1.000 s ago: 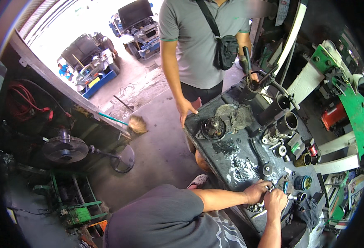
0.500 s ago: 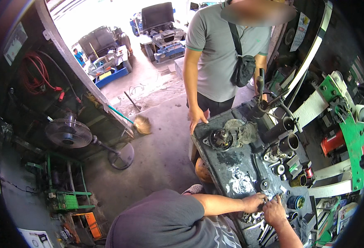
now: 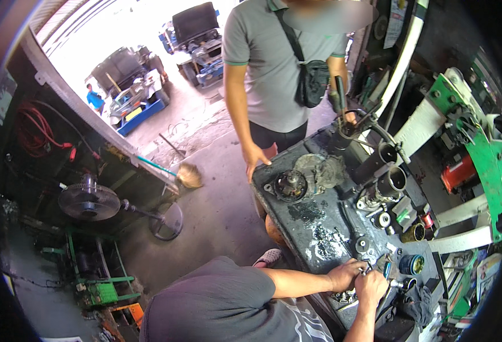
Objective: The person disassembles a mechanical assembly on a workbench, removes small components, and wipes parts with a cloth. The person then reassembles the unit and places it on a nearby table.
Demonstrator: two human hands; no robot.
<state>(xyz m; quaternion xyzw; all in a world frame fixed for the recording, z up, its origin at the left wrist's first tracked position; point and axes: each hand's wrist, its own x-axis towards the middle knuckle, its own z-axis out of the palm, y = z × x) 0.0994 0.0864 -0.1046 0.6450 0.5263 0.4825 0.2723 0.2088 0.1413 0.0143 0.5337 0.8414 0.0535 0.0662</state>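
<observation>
My left hand (image 3: 345,276) and my right hand (image 3: 372,285) meet over the near part of the dark workbench (image 3: 296,219). The fingers of both are closed around a small metal part (image 3: 365,270) whose kind I cannot make out. Just beyond them lies a round dark gear-like part (image 3: 362,244). Several small metal pieces and tools (image 3: 345,297) lie under and beside my hands, partly hidden by them. To the right of my right hand are a slim blue piece (image 3: 387,269) and a blue-rimmed round tin (image 3: 411,264).
A person in a grey shirt (image 3: 279,74) stands across the bench, one hand on its edge. A round motor part (image 3: 290,186), grey rag (image 3: 328,172) and metal cylinders (image 3: 392,181) sit farther back. A standing fan (image 3: 90,200) and broom (image 3: 189,175) are on the left.
My hands have come closer together, and my right hand has turned inward over the small part. The whole view has shifted a little, moving the scene leftward.
</observation>
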